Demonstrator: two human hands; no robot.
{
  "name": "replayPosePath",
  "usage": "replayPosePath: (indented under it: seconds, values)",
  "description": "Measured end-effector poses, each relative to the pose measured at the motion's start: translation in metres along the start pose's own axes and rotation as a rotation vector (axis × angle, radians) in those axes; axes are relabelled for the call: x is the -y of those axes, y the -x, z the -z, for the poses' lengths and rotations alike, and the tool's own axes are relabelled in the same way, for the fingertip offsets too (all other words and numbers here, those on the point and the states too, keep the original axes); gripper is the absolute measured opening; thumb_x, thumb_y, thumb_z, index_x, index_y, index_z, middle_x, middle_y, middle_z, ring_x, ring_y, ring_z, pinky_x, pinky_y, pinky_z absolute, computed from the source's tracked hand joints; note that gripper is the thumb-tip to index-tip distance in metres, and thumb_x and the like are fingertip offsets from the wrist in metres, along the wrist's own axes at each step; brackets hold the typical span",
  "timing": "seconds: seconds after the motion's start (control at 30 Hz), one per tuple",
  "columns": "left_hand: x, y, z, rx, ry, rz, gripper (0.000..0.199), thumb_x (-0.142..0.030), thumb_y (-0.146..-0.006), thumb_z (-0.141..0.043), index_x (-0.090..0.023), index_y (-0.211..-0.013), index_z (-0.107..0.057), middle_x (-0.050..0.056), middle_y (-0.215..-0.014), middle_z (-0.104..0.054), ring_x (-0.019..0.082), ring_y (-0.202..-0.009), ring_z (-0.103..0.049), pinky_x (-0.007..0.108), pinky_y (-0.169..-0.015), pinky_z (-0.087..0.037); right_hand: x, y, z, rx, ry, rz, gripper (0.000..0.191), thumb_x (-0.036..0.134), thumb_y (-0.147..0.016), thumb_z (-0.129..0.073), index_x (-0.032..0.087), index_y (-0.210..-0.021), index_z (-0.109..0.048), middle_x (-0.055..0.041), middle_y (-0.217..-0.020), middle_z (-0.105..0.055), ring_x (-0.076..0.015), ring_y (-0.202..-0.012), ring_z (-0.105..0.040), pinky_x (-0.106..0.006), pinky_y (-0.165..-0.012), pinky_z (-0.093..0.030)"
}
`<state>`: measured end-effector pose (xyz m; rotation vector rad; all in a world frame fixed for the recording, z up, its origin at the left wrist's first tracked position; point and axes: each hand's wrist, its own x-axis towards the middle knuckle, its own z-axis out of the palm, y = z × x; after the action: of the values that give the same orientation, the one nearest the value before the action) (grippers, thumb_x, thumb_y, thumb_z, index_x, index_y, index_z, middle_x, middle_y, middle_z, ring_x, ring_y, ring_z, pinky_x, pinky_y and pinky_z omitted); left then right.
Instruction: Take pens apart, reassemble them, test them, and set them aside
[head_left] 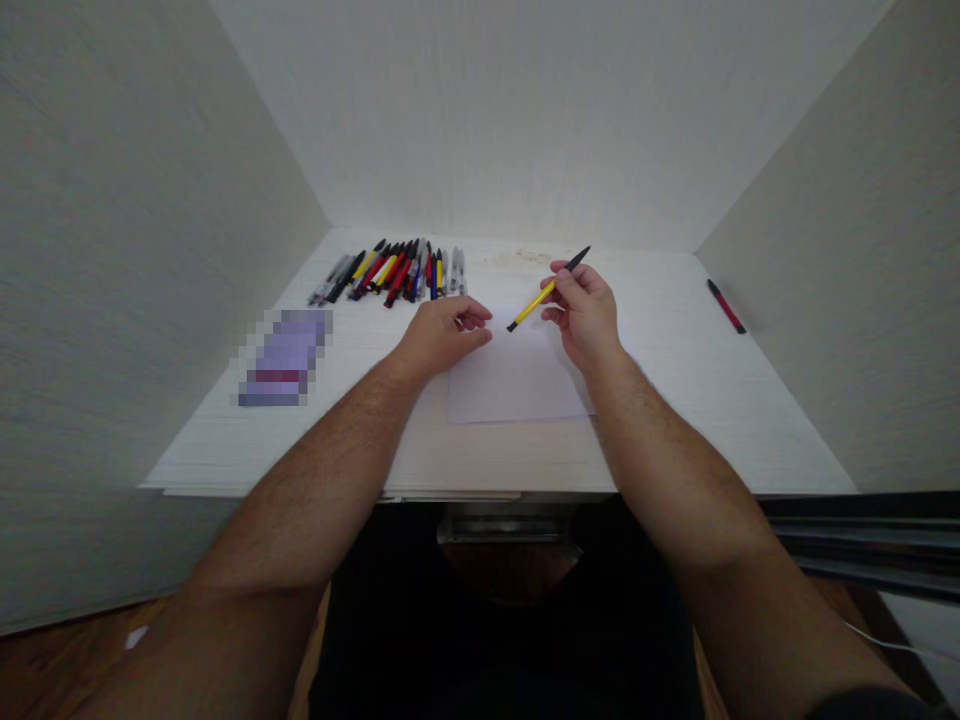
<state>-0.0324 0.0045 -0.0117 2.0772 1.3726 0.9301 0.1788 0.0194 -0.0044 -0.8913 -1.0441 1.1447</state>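
My right hand (591, 312) grips a yellow pen (534, 304) with black ends between thumb and fingers. The pen slants above the paper, one black end up and to the right, the other down toward my left hand. My left hand (444, 332) rests at the left edge of a white sheet of paper (517, 385), its fingers loosely curled and the thumb apart from them. Nothing shows between them. The lower end of the yellow pen is close to my left fingertips but apart from them.
A row of several pens (390, 272), red, yellow, black, blue and clear, lies at the back left of the white table (720, 420). One red and black pen (726, 306) lies alone near the right wall. A blurred purple item (289, 350) sits at the left. Pale walls enclose three sides.
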Motion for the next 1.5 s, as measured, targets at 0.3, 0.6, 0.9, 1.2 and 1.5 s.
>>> replayPosePath:
  seconds: [0.3, 0.6, 0.9, 1.2, 1.5]
  values:
    - [0.007, -0.001, 0.007, 0.176, -0.317, -0.007, 0.060, -0.038, -0.060, -0.078, -0.020, -0.114, -0.060, 0.006, -0.116, -0.058, 0.023, -0.105, -0.053, 0.035, -0.095, -0.041, -0.004, -0.004, 0.003, -0.039, 0.029, 0.025, 0.045, 0.040, -0.080, -0.065, 0.030, -0.122, -0.052, 0.0027, -0.078, -0.066, -0.0085, -0.059, -0.058, -0.018, -0.049, -0.045]
    - [0.016, -0.003, 0.001, 0.190, -0.345, -0.044, 0.059, -0.042, -0.061, -0.078, -0.018, -0.113, -0.063, 0.008, -0.113, -0.061, 0.024, -0.102, -0.056, 0.034, -0.092, -0.042, 0.002, 0.001, 0.000, 0.074, -0.005, -0.016, 0.032, 0.023, -0.074, -0.068, 0.025, -0.105, -0.061, 0.0042, -0.075, -0.060, -0.0079, -0.062, -0.055, -0.021, -0.055, -0.050]
    - [0.021, -0.003, 0.001, 0.199, -0.341, -0.060, 0.057, -0.045, -0.062, -0.076, -0.018, -0.111, -0.065, 0.009, -0.115, -0.063, 0.026, -0.108, -0.055, 0.034, -0.096, -0.041, -0.031, -0.001, -0.001, 0.093, 0.318, -0.055, 0.033, 0.043, -0.075, -0.067, 0.014, -0.089, -0.068, -0.0007, -0.064, -0.063, -0.0086, -0.050, -0.054, -0.021, -0.047, -0.044]
    - [0.026, -0.003, -0.001, 0.194, -0.317, -0.076, 0.052, -0.047, -0.062, -0.075, -0.020, -0.106, -0.067, 0.008, -0.115, -0.063, 0.025, -0.110, -0.055, 0.033, -0.098, -0.039, -0.038, 0.000, 0.002, 0.071, 0.647, 0.003, 0.027, 0.041, -0.076, -0.059, 0.016, -0.082, -0.068, -0.0031, -0.063, -0.067, -0.0131, -0.053, -0.060, -0.022, -0.048, -0.044]
    - [0.017, -0.002, 0.002, 0.194, -0.328, -0.062, 0.050, -0.044, -0.060, -0.077, -0.019, -0.103, -0.068, 0.008, -0.114, -0.064, 0.026, -0.110, -0.054, 0.035, -0.099, -0.039, -0.038, 0.001, -0.001, 0.172, 0.674, 0.003, 0.026, 0.037, -0.074, -0.061, 0.016, -0.086, -0.069, -0.0024, -0.065, -0.067, -0.0147, -0.059, -0.062, -0.024, -0.055, -0.046]
